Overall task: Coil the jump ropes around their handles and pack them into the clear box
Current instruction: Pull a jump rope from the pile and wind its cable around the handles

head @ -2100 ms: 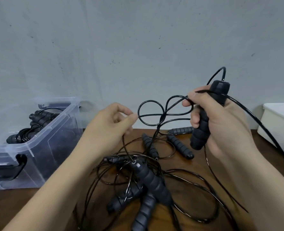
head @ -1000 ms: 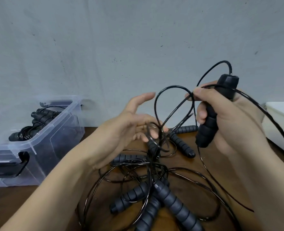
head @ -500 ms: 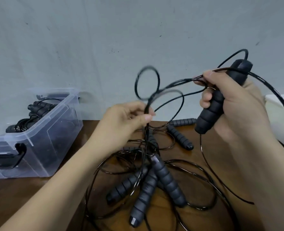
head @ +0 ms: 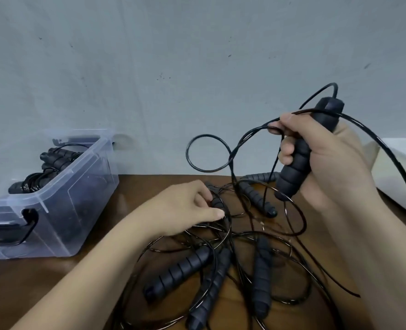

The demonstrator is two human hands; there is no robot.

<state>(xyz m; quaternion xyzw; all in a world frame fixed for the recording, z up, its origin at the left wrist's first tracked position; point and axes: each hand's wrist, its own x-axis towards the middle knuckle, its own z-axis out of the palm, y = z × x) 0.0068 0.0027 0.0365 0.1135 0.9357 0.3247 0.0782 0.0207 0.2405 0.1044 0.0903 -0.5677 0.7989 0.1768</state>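
Grey wall (head: 197, 55) across the back, brown table (head: 42, 282) below it. Out beyond the left hand (head: 185, 208) sits the clear box (head: 61, 181), and there are coiled ropes (head: 52, 163) in it already, black bundles against its far side. Past the right hand (head: 328, 158), a white bin (head: 402, 163) at the edge of view. Between and beneath both hands is the pile (head: 228, 231): loose black ropes tangled on the table, cords looping over one another. Ribbed loose handles (head: 180, 270) fan out nearer the person than the left hand, and there's one more below the right. The right hand is up off the table, clenched round a handle (head: 295, 167) that tilts with its top to the right. A cord arcs from the cap, and a strand is pinched between forefinger and thumb. From that pinch the cord swings left into a round loop (head: 188, 152), hanging in the air above the left hand. The left hand is down on the pile, fingers curled over a second handle (head: 215, 200), thumb laid against a cord.
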